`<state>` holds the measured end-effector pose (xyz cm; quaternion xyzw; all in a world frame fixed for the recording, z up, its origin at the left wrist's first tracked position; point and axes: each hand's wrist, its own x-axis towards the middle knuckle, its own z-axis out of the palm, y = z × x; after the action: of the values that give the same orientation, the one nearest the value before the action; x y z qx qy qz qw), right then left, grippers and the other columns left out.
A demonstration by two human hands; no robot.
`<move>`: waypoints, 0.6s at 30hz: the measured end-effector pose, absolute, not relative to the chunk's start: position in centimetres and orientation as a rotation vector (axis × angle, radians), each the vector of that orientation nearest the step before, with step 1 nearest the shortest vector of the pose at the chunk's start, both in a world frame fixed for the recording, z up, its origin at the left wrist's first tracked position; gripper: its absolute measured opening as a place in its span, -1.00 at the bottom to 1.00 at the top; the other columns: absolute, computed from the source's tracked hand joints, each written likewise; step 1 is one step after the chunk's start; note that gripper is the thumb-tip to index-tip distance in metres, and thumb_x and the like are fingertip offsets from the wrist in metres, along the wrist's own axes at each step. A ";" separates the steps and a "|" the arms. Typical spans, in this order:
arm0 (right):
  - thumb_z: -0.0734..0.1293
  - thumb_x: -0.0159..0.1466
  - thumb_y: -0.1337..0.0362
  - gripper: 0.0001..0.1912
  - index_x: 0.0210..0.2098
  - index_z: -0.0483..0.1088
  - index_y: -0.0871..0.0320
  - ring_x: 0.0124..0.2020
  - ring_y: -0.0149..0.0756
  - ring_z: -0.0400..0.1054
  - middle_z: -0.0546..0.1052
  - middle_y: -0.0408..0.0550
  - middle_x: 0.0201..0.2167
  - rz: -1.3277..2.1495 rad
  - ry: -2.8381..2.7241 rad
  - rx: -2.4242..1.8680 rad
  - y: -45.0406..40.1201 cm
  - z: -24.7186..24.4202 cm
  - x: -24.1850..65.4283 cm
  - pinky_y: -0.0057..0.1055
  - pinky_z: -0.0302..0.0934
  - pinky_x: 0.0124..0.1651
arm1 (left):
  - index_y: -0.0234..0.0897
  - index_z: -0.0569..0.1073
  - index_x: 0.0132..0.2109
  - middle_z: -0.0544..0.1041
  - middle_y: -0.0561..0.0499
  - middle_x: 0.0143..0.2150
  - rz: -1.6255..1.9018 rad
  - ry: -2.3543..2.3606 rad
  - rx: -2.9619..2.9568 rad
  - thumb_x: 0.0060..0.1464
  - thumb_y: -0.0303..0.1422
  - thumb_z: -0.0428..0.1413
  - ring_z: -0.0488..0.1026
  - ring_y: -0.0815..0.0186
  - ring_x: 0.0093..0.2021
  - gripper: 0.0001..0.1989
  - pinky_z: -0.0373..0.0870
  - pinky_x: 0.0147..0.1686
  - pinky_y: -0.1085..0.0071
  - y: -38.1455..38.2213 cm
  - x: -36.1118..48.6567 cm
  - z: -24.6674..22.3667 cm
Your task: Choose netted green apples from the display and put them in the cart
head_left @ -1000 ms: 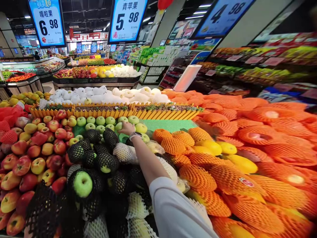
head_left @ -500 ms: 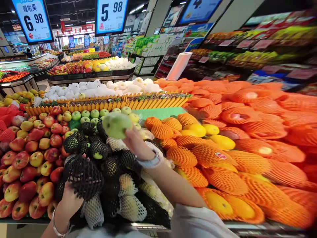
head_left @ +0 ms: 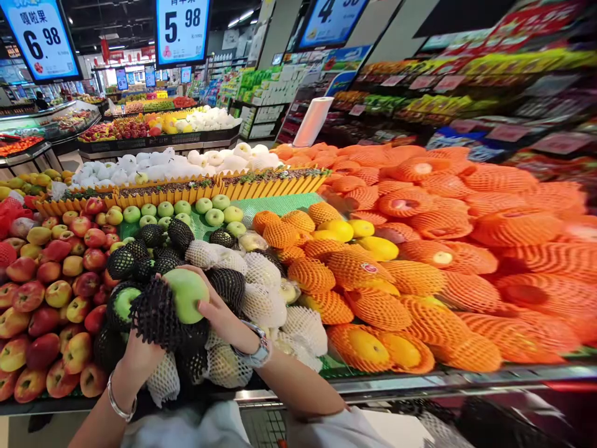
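A bare green apple [head_left: 187, 295] is gripped in my right hand [head_left: 219, 309], fingers behind it and thumb on its near side. My left hand [head_left: 141, 350] is closed around a black foam net [head_left: 156, 314], held just left of the apple; whether the two touch I cannot tell, nor whether something sits inside the net. Below my hands lie more black-netted fruits [head_left: 124, 305] and pale fruits in white foam nets [head_left: 263, 305]. Further back, loose green apples [head_left: 214, 216] rest on a green mat [head_left: 275, 206].
Red-yellow apples [head_left: 58, 292] are heaped at the left. Orange-netted fruits [head_left: 387, 305] fill the right side. A yellow picket divider [head_left: 275, 183] runs across behind. The metal front edge [head_left: 420, 379] of the stand is near me, and a roll of bags [head_left: 313, 121] stands at the back.
My right hand has brought the green apple down and left, close to the black net in my left hand. The whole view has shifted slightly to the right.
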<state>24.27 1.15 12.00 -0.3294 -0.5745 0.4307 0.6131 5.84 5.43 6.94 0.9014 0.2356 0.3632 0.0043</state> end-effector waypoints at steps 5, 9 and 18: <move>0.32 0.23 -0.20 -0.28 0.18 0.14 0.12 0.01 -0.19 0.36 0.41 0.07 0.04 0.981 -1.343 -0.858 1.2 10.7 24.5 -0.26 0.29 0.09 | -0.24 0.46 0.15 0.60 -0.07 -0.03 1.249 0.761 2.620 0.14 -0.46 0.05 0.50 0.17 0.06 -0.58 0.40 0.14 0.18 6.0 6.1 8.8; 0.32 0.26 -0.15 -0.32 0.19 0.10 0.09 -0.04 -0.20 0.39 0.43 0.05 0.03 1.039 -1.314 -0.782 1.4 9.9 24.8 -0.29 0.34 -0.01 | -0.12 0.61 -0.08 0.64 -0.02 -0.21 1.160 0.578 2.684 0.03 -0.52 0.02 0.57 0.16 -0.16 -0.61 0.52 -0.05 0.17 5.3 4.7 8.4; 0.36 0.25 -0.05 -0.33 0.22 0.12 0.09 0.14 -0.17 0.29 0.37 0.05 0.15 0.958 -1.411 -0.885 1.1 8.5 24.1 -0.24 0.13 0.24 | -0.31 0.48 0.12 0.52 -0.16 0.11 1.054 0.704 2.748 0.15 -0.46 0.03 0.44 0.09 0.13 -0.61 0.38 0.15 0.07 5.1 5.8 10.4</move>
<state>24.09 1.11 8.47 -0.3776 -0.6018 0.4086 0.5729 5.80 5.06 10.40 0.9065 0.2323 0.3478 0.0574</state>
